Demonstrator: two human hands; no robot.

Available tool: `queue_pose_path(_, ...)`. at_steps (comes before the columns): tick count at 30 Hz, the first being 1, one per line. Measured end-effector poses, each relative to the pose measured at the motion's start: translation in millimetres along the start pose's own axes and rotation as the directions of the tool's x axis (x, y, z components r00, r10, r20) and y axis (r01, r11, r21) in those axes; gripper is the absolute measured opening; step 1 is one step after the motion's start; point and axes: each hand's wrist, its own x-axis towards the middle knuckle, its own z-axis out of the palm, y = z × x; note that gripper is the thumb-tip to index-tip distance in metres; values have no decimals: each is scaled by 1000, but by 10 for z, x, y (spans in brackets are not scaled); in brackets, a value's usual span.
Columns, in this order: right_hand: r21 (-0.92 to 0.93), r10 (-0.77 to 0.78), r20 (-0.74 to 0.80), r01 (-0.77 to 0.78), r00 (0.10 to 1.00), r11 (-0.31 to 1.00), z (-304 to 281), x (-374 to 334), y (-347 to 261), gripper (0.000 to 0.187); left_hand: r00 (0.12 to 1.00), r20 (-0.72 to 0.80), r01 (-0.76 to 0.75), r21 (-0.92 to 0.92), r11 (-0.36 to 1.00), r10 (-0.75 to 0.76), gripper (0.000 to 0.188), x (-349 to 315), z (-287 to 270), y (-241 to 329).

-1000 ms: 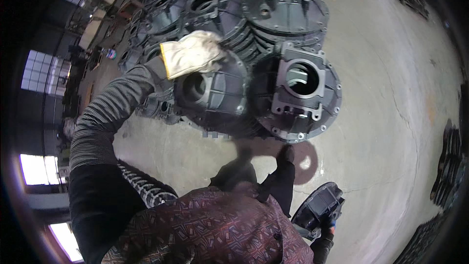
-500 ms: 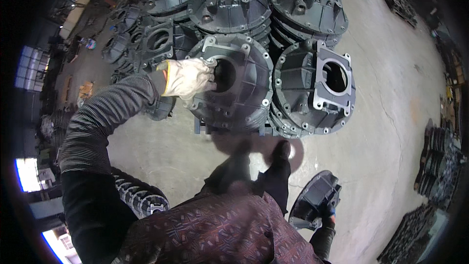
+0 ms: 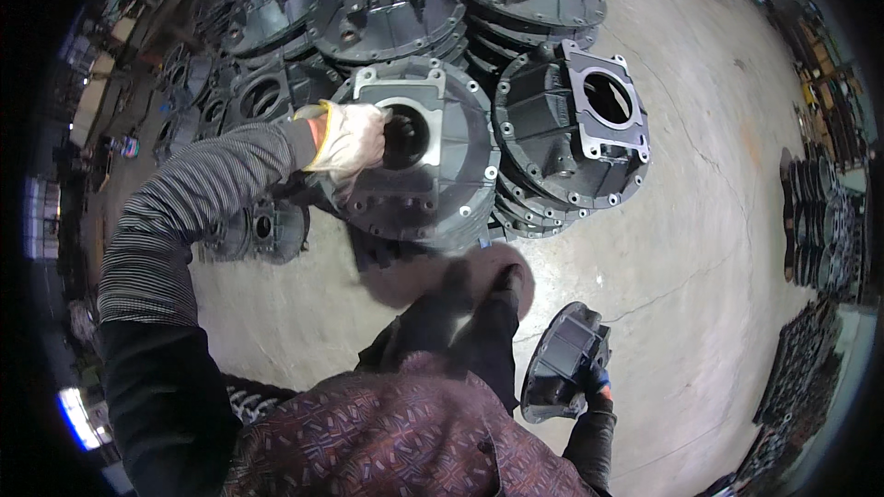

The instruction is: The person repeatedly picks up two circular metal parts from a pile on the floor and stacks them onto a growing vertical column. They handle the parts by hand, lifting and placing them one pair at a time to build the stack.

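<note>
My left hand [image 3: 348,140], in a pale work glove, grips the rim of the square opening of a large dark grey cast housing [image 3: 419,175] and holds it lifted and tilted in front of me. My right hand [image 3: 597,385], mostly hidden behind its load, holds a smaller dark round casting [image 3: 562,364] low at my right side. Beside the lifted housing a similar housing [image 3: 575,129] with a square flange lies on top of a stack.
Several more dark housings [image 3: 387,9] are piled behind and to the left on the concrete floor [image 3: 700,248]. Another small casting [image 3: 262,230] lies under my left arm. Rows of dark parts [image 3: 810,212] line the right edge.
My left hand moved from resting on the housing's top to gripping its opening. The housing has come up and toward me. The casting in my right hand stayed low.
</note>
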Motion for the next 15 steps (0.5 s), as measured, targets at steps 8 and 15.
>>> queue_pose_path(8,439,350,55,-338,935,832,324,-420,-194,24,948,318,78,-150,986,-27,49,349,-607,36)
queue_pose_path(15,815,571,200,-459,796,354,126,-640,-164,43,830,554,55,38,998,-67,57,814,-1453,688)
